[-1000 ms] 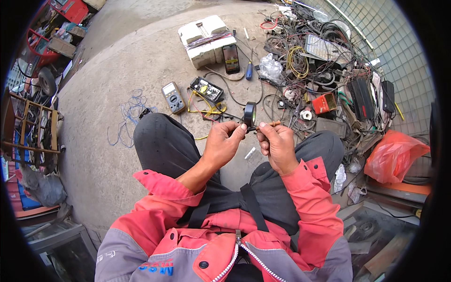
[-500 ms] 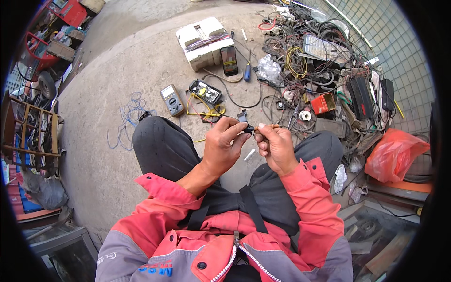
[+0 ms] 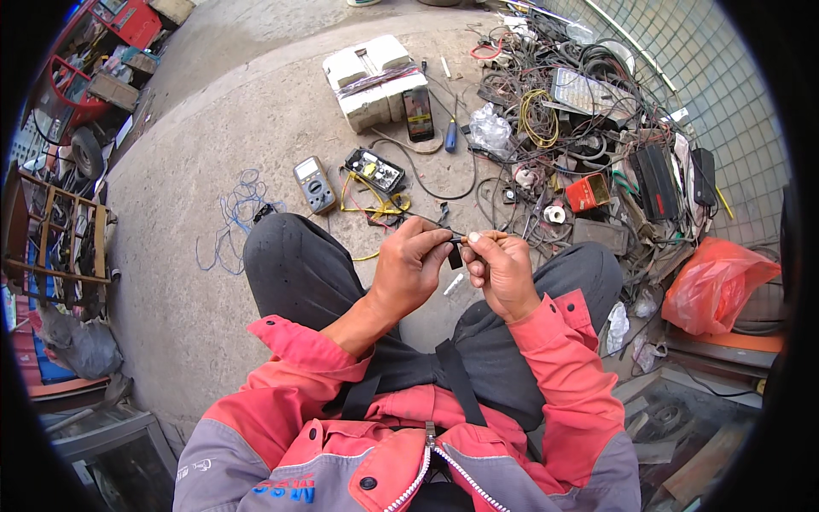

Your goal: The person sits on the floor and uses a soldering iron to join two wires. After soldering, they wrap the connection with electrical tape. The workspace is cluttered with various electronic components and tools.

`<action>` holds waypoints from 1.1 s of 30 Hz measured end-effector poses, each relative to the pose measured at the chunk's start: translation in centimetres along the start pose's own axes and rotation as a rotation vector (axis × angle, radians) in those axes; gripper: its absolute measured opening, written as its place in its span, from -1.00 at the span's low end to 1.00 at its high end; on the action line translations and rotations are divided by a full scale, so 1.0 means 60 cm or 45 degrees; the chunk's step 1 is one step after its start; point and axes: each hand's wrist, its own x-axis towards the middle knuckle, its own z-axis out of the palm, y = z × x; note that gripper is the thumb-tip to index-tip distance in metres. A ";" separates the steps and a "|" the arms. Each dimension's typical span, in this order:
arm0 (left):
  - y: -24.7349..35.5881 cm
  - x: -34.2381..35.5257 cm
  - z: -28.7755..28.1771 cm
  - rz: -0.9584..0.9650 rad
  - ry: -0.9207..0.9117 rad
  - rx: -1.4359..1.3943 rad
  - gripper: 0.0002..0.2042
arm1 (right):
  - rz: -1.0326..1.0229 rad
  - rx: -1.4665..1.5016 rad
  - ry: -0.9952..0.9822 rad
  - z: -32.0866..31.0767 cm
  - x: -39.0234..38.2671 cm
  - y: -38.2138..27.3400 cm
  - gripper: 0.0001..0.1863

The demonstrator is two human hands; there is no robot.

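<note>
Close together over my lap, both hands are closed in a pinch. My left hand [image 3: 411,263] grips a small black piece [image 3: 455,256], whose flat dark part hangs between the hands. From the right, my right hand [image 3: 507,275] pinches a thin orange-brown rod-like thing [image 3: 463,240], its tip meeting the black piece. My fingers hide most of both, so their exact kind is unclear. Beyond my left hand are an opened black case [image 3: 375,169] with parts inside, a yellow wire [image 3: 348,205] and a grey multimeter [image 3: 315,184].
A white foam box [image 3: 375,77] stands ahead with a phone [image 3: 418,114] leaning on it, beside a blue-handled screwdriver [image 3: 450,136]. Tangled cables [image 3: 539,115] and scrap heap up at the right, near a red plastic bag [image 3: 718,286]. Thin blue wire [image 3: 241,205] lies left.
The small piece at my left fingertips has turned: its flat part stuck up beyond the fingers and now hangs down between my hands. Both hands stay nearly in place.
</note>
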 end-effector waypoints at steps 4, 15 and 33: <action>0.001 0.002 -0.004 -0.045 -0.036 -0.012 -0.83 | -0.043 -0.056 -0.030 0.000 -0.002 -0.001 -0.80; 0.002 0.003 -0.014 -0.268 -0.173 -0.171 -0.83 | -0.046 -0.065 -0.051 0.006 -0.001 -0.003 -0.79; -0.002 0.000 -0.003 -0.003 -0.005 -0.078 -0.84 | 0.028 -0.159 0.007 0.013 -0.002 -0.006 -0.72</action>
